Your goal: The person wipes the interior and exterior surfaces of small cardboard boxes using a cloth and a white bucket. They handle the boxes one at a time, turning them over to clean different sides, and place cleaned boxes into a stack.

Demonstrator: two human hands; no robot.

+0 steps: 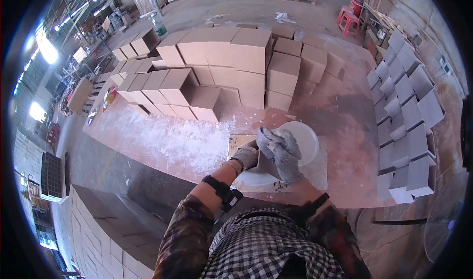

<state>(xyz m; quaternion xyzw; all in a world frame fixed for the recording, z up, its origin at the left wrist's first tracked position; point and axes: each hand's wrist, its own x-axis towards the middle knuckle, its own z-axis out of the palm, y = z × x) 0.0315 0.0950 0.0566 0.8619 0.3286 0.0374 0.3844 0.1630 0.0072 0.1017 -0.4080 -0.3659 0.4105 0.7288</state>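
Left grip [246, 157]: clasping box [266, 167] | right grip [282, 153]: closure unclear | box between both

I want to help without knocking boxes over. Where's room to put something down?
Two patches of the reddish surface look free: the powdery one left of the left hand, in front of the brown boxes, and one between the white round container and the grey boxes. It's crowded at the back, far right, and around the box by the right hand.
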